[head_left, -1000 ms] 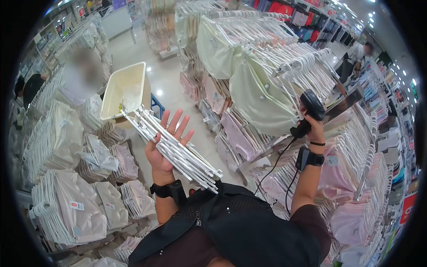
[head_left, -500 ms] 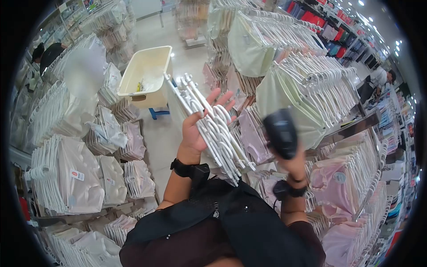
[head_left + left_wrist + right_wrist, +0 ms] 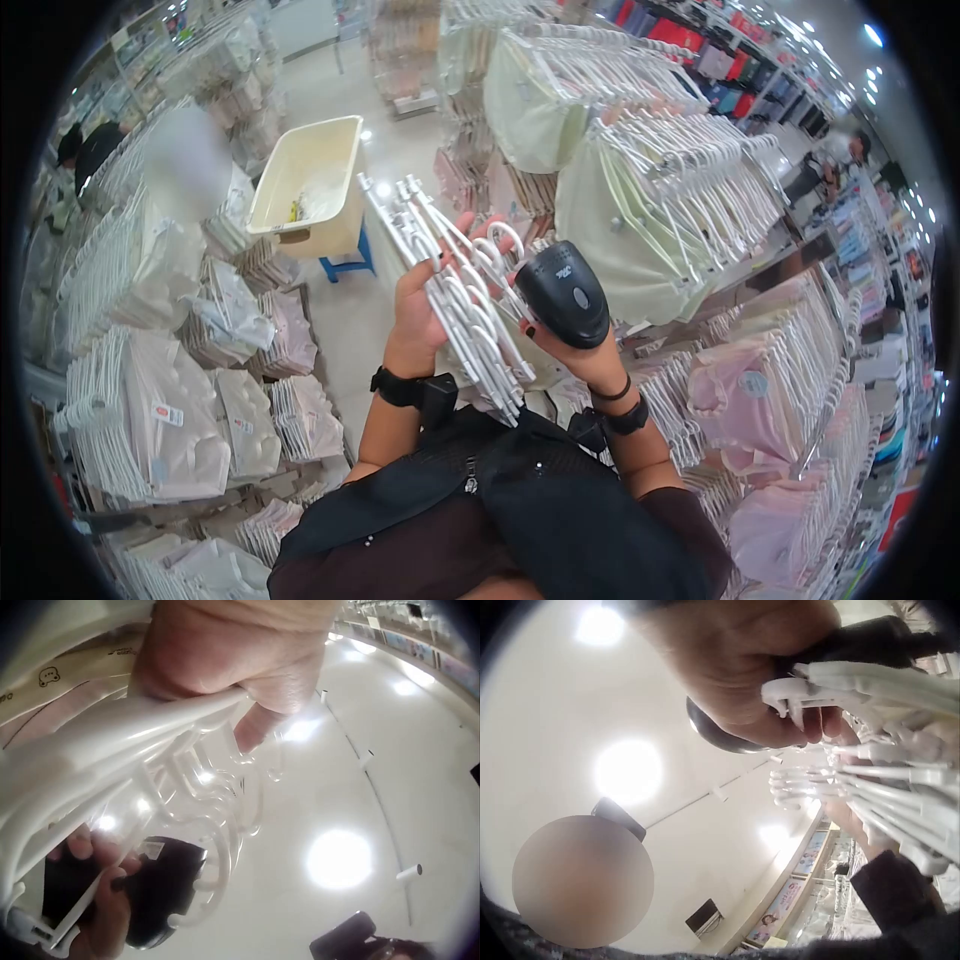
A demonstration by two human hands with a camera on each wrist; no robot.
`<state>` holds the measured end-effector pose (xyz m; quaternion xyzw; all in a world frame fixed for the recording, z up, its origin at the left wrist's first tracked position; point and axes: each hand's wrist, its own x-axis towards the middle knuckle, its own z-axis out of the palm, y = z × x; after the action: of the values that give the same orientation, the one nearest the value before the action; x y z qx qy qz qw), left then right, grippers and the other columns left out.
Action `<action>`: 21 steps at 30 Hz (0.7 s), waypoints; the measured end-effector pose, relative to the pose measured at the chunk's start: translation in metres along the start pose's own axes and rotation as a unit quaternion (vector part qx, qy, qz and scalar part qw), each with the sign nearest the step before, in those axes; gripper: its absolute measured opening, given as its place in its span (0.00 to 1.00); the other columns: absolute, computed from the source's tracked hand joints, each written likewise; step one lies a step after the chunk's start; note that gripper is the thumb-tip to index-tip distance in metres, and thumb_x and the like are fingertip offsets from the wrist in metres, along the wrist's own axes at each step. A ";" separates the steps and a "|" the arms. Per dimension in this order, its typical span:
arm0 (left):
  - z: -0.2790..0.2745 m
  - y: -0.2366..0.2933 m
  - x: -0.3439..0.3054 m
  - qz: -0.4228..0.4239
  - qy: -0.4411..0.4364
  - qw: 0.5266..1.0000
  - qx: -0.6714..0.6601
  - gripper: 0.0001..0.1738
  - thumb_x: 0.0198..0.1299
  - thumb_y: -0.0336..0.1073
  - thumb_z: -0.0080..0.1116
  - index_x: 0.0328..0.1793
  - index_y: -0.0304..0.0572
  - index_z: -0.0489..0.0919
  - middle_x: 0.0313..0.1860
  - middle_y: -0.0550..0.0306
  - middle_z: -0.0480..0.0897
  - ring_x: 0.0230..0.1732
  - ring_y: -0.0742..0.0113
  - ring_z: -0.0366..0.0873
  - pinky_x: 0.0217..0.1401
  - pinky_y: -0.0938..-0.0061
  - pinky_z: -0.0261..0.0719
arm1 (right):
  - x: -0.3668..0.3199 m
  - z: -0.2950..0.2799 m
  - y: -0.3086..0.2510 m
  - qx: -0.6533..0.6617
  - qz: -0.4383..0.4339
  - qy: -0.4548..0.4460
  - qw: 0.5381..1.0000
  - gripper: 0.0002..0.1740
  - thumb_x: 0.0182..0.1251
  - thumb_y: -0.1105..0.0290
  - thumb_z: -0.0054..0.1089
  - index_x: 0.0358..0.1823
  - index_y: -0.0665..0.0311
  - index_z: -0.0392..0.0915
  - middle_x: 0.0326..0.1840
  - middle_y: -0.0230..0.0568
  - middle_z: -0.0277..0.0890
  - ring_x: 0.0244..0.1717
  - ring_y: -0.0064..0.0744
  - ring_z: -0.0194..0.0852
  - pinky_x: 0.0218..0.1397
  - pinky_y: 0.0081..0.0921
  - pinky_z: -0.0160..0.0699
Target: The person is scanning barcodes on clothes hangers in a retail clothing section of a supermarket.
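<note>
In the head view, the bundle of white hangers [image 3: 465, 310] is held at the centre, slanting from 11 o'clock to 5 o'clock. The grip of the left hand [image 3: 415, 315] is clamped on it, thumb across the near side and fingers behind. The grip of the right hand [image 3: 585, 355] is closed round the black scanner [image 3: 565, 295], just beside the bundle at 3 o'clock; whether its fingers also touch a hanger cannot be told.

The bundle's lower edge is brought close to the dark vest [image 3: 450, 480] at 6 o'clock. Beyond its upper ends, open room is given by the pale floor [image 3: 340, 90], running as an aisle toward 11 o'clock. That aisle is bordered by cream garments [image 3: 180, 400] at 8 o'clock and green garments [image 3: 605, 235] at 1 o'clock; pink garments [image 3: 735, 400] are hung at 4 o'clock.

The floor is shiny, lit by reflections. At 10 o'clock, a cream tub [image 3: 300, 170] is supported on a blue stand [image 3: 348, 266].
</note>
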<state>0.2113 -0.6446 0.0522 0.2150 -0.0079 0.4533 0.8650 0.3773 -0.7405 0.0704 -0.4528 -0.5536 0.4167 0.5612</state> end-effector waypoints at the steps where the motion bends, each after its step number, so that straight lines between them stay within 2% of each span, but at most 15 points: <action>1: -0.003 0.001 0.000 -0.009 -0.009 1.000 -0.004 0.38 0.53 0.40 0.45 0.69 0.37 0.48 0.70 0.43 0.48 0.70 0.47 0.47 0.62 0.45 0.60 | 0.002 -0.004 -0.002 -0.003 -0.001 0.009 1.000 0.20 0.48 0.82 0.61 0.46 0.69 0.72 0.37 0.35 0.76 0.39 0.23 0.75 0.43 0.22 0.72; 4: -0.004 0.004 -0.007 -0.001 0.010 1.000 0.006 0.41 0.51 0.41 0.47 0.70 0.37 0.47 0.70 0.43 0.47 0.71 0.49 0.44 0.68 0.43 0.44 | 0.010 -0.023 0.001 -0.058 -0.016 0.006 0.998 0.19 0.46 0.81 0.60 0.43 0.68 0.72 0.33 0.37 0.78 0.34 0.23 0.75 0.41 0.22 0.73; 5: -0.005 0.007 -0.009 -0.003 0.007 1.000 0.006 0.41 0.51 0.41 0.47 0.70 0.37 0.47 0.70 0.43 0.47 0.71 0.49 0.44 0.68 0.43 0.44 | 0.011 -0.027 -0.003 -0.097 -0.057 0.054 0.992 0.17 0.47 0.81 0.59 0.42 0.68 0.73 0.33 0.37 0.78 0.34 0.23 0.75 0.41 0.22 0.73; 7: -0.008 0.010 -0.015 0.021 0.002 1.000 0.020 0.41 0.51 0.41 0.48 0.70 0.37 0.47 0.71 0.43 0.46 0.72 0.49 0.42 0.68 0.44 0.46 | 0.014 -0.053 0.004 -0.063 -0.036 0.079 0.994 0.16 0.47 0.81 0.59 0.41 0.68 0.74 0.33 0.37 0.79 0.34 0.23 0.75 0.41 0.22 0.73; 9: -0.009 0.014 -0.019 0.027 0.003 0.999 0.028 0.41 0.51 0.41 0.48 0.69 0.36 0.47 0.71 0.43 0.46 0.72 0.49 0.41 0.68 0.46 0.46 | 0.017 -0.076 -0.005 -0.084 -0.034 0.131 0.987 0.16 0.47 0.81 0.59 0.41 0.69 0.74 0.32 0.38 0.79 0.33 0.23 0.76 0.40 0.21 0.73; 11: -0.009 0.017 -0.024 0.049 0.030 0.998 0.021 0.40 0.48 0.41 0.50 0.69 0.37 0.51 0.70 0.41 0.49 0.71 0.47 0.44 0.67 0.44 0.47 | 0.022 -0.099 -0.009 -0.204 -0.058 0.124 0.969 0.16 0.47 0.80 0.58 0.41 0.69 0.74 0.32 0.38 0.79 0.33 0.24 0.76 0.38 0.21 0.73; 13: -0.010 0.018 -0.026 0.053 0.027 0.998 0.011 0.40 0.49 0.40 0.50 0.68 0.37 0.51 0.69 0.40 0.49 0.71 0.47 0.44 0.67 0.45 0.47 | 0.028 -0.117 -0.007 -0.250 -0.096 0.112 0.957 0.15 0.46 0.78 0.59 0.39 0.70 0.73 0.31 0.38 0.79 0.32 0.24 0.76 0.36 0.20 0.71; 16: -0.010 0.018 -0.027 0.052 0.016 0.999 0.002 0.39 0.49 0.40 0.50 0.68 0.37 0.51 0.69 0.40 0.49 0.71 0.47 0.44 0.68 0.45 0.47 | 0.039 -0.139 0.006 -0.164 -0.088 0.171 0.967 0.14 0.47 0.78 0.60 0.38 0.70 0.73 0.30 0.36 0.78 0.31 0.23 0.76 0.36 0.20 0.72; 19: -0.009 0.019 -0.027 0.052 0.011 0.999 0.007 0.39 0.50 0.40 0.50 0.69 0.37 0.51 0.70 0.40 0.48 0.71 0.47 0.43 0.68 0.45 0.46 | 0.044 -0.149 0.008 -0.120 -0.084 0.167 0.975 0.13 0.48 0.79 0.60 0.38 0.70 0.72 0.31 0.37 0.77 0.32 0.24 0.76 0.36 0.20 0.73; 20: -0.008 0.020 -0.028 0.055 0.012 0.998 0.010 0.39 0.50 0.40 0.50 0.69 0.37 0.51 0.70 0.40 0.48 0.71 0.46 0.43 0.68 0.45 0.45 | 0.044 -0.154 0.009 -0.112 -0.087 0.158 0.977 0.13 0.52 0.80 0.59 0.40 0.71 0.72 0.35 0.39 0.74 0.36 0.29 0.75 0.36 0.22 0.75; 21: -0.007 0.020 -0.028 0.057 0.015 0.998 0.013 0.40 0.50 0.40 0.50 0.69 0.37 0.50 0.70 0.40 0.48 0.71 0.46 0.43 0.68 0.45 0.45 | 0.045 -0.156 0.008 -0.113 -0.087 0.156 0.977 0.13 0.52 0.80 0.59 0.40 0.71 0.72 0.35 0.39 0.74 0.36 0.29 0.75 0.36 0.22 0.75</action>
<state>0.1779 -0.6537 0.0470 0.2183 -0.0018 0.5054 0.8348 0.5353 -0.7020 0.0775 -0.5225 -0.5397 0.2250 0.6205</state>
